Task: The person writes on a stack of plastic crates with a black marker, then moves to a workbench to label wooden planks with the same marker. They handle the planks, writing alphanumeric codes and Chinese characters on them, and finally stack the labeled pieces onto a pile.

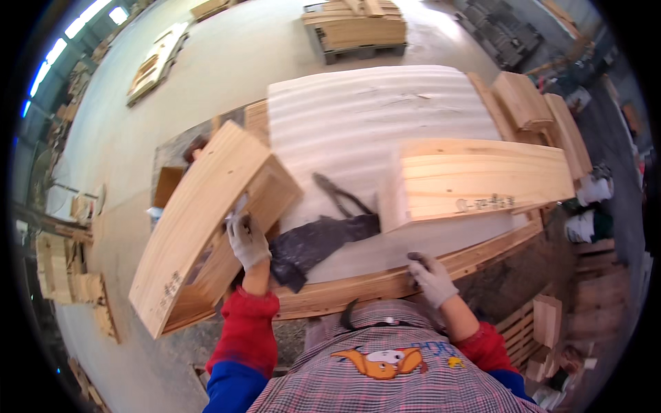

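Observation:
My left hand [248, 241], in a pale work glove, is at the open side of a long wooden box [206, 206] that stands tilted at the left; whether its fingers grip the edge or something small is unclear. My right hand [431, 278], gloved too, hovers by the wooden front rail [361, 289] of the bench, fingers slightly bent, with no held thing visible. Between the hands lies a dark plastic bag or cloth [325, 245], and pincers or pliers [338, 193] with dark handles lie just beyond it. A second wooden box [480, 178], bearing handwritten marks, rests at the right.
White foam sheeting [372, 108] covers the bench. Wooden boxes or boards [521, 100] are stacked at its far right corner. A cardboard box [168, 186] sits beyond the left box. Loaded pallets [356, 33] stand on the floor ahead; white buckets [581, 227] are at the right.

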